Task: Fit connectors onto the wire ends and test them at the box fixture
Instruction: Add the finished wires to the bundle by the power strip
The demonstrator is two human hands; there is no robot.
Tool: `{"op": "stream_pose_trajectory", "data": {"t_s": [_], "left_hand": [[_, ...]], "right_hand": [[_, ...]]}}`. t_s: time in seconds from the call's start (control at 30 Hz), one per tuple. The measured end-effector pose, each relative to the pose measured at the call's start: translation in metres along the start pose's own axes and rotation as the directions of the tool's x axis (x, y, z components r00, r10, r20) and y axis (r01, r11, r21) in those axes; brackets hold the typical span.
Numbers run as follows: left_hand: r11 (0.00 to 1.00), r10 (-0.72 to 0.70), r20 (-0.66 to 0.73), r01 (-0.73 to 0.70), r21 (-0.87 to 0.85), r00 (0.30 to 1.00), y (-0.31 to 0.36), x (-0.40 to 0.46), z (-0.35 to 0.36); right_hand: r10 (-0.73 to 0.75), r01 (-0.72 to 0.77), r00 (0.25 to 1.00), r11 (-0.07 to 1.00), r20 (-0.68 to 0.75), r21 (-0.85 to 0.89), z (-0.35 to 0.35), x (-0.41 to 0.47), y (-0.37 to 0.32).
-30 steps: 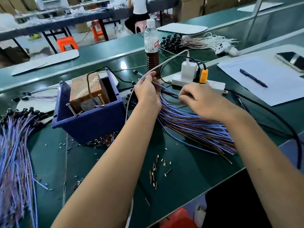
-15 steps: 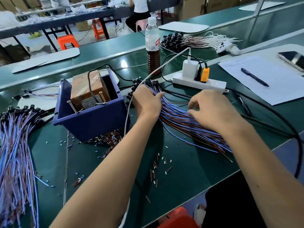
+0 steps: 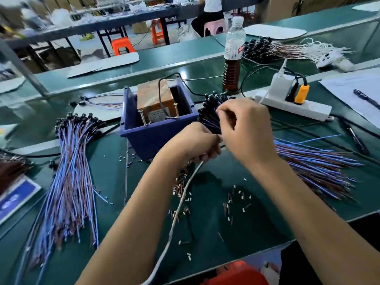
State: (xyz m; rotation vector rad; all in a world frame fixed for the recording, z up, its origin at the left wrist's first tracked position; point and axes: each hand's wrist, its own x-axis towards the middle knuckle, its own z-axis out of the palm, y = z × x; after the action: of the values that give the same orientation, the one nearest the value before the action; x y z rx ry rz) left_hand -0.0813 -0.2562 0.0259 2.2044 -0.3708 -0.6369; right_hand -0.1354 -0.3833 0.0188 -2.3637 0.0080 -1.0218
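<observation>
Both hands meet just in front of the blue box (image 3: pixel 156 136). The left hand (image 3: pixel 195 144) is curled around a white cable (image 3: pixel 181 202); the right hand (image 3: pixel 246 132) pinches wires (image 3: pixel 312 161) fanned toward the tabletop's right edge.

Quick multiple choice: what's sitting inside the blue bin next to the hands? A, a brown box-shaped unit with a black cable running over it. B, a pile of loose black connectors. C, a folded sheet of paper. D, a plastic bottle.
A: the blue bin holds a brown box-shaped unit with a black cable looped over its top, while the bottle stands on the table behind it.
</observation>
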Motion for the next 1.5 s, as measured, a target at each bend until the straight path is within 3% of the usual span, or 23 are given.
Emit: {"op": "stream_pose_trajectory", "data": {"t_s": [0.1, 0.17, 0.3, 0.4, 0.47, 0.57, 0.8, 1.0, 1.17, 1.23, 1.3, 1.33, 1.4, 1.5], "left_hand": [[0.998, -0.053, -0.070, 0.056, 0.031, 0.996, -0.035, -0.035, -0.034], [0.981, -0.089, -0.251, 0.129, 0.145, 0.964, -0.064, -0.051, -0.054], [0.852, -0.058, -0.663, 0.384, 0.357, 0.746, -0.129, -0.078, -0.086], [0.780, 0.005, -0.843, 0.526, 0.340, 0.538, -0.159, -0.084, -0.108], [0.765, 0.033, -0.901, 0.569, 0.301, 0.433, -0.173, -0.080, -0.125], [0.755, 0.046, -0.912, 0.584, 0.299, 0.406, -0.184, -0.063, -0.151], [0.662, -0.034, -0.856, 0.654, 0.367, 0.515, -0.197, -0.023, -0.188], [0.798, 0.035, -0.915, 0.540, 0.267, 0.402, -0.190, -0.028, -0.186], [0.866, -0.022, -0.944, 0.478, 0.146, 0.328, -0.177, -0.037, -0.182], [0.937, -0.113, -0.951, 0.349, -0.005, 0.288, -0.169, -0.038, -0.180], [0.958, -0.275, -0.896, 0.022, -0.286, 0.349, -0.154, -0.037, -0.177], [0.886, -0.342, -0.847, -0.161, -0.435, 0.407, -0.144, -0.038, -0.173], [0.640, -0.404, -0.753, -0.428, -0.638, 0.519, -0.121, -0.043, -0.163], [0.291, -0.320, -0.694, -0.630, -0.720, 0.645, -0.090, -0.056, -0.160]], "right_hand": [[-0.116, 0.106, 0.990, 0.987, 0.077, 0.123, 0.026, -0.005, -0.040], [-0.179, 0.141, 0.964, 0.971, 0.197, 0.192, 0.044, -0.011, -0.066], [-0.230, 0.115, 0.806, 0.965, 0.545, 0.238, 0.094, -0.032, -0.124], [-0.192, 0.087, 0.677, 0.980, 0.710, 0.181, 0.128, -0.034, -0.157], [-0.168, 0.118, 0.540, 0.985, 0.825, 0.123, 0.147, -0.033, -0.171], [-0.125, 0.182, 0.423, 0.982, 0.898, 0.051, 0.166, -0.028, -0.179], [-0.059, 0.244, 0.404, 0.969, 0.913, -0.046, 0.176, -0.027, -0.186], [-0.057, 0.244, 0.392, 0.969, 0.918, -0.044, 0.174, -0.026, -0.186], [-0.055, 0.114, 0.402, 0.993, 0.914, 0.010, 0.171, -0.024, -0.177], [-0.062, 0.036, 0.420, 0.998, 0.905, 0.051, 0.169, -0.024, -0.172], [-0.084, -0.057, 0.482, 0.990, 0.872, 0.127, 0.165, -0.027, -0.169], [-0.101, -0.102, 0.532, 0.978, 0.840, 0.182, 0.163, -0.030, -0.169], [-0.157, -0.158, 0.655, 0.928, 0.739, 0.337, 0.157, -0.038, -0.171], [-0.169, -0.245, 0.798, 0.787, 0.579, 0.567, 0.148, -0.046, -0.173]]}}
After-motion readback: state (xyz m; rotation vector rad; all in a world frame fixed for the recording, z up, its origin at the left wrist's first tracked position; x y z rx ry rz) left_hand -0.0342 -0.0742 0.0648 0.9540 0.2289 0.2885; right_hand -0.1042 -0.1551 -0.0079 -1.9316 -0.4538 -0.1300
